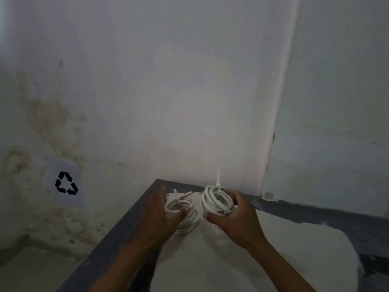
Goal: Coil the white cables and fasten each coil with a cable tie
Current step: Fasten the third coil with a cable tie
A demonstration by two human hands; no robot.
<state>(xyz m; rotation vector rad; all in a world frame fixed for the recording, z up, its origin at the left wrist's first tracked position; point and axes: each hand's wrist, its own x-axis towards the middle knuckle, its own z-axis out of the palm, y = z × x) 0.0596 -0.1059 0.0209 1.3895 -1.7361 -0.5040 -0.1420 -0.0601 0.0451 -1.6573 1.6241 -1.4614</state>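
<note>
White cable fills both of my hands' reach at the far corner of the worktop [134,209], which is dark-edged with a pale cloth [210,260] spread over it. My right hand [235,218] grips the right coil [217,202], thumb underneath and fingers curled round the far side, holding it tilted up off the cloth; its cable tie [218,179] is already looped on, the tail standing straight up. The left coil [185,213] lies on the cloth just beside it, with its own tie [179,197] sticking out at the top. My left hand [166,216] is spread, fingers relaxed, resting against the near side of that left coil rather than gripping it.

I judge the fastening step is nearly over: both coils look wound and tied. Whether the right tie is pulled fully snug I cannot tell. Next I would set the right coil down beside the other, or tug its tail tighter first, bracing the loops so they don't spring apart.
</note>
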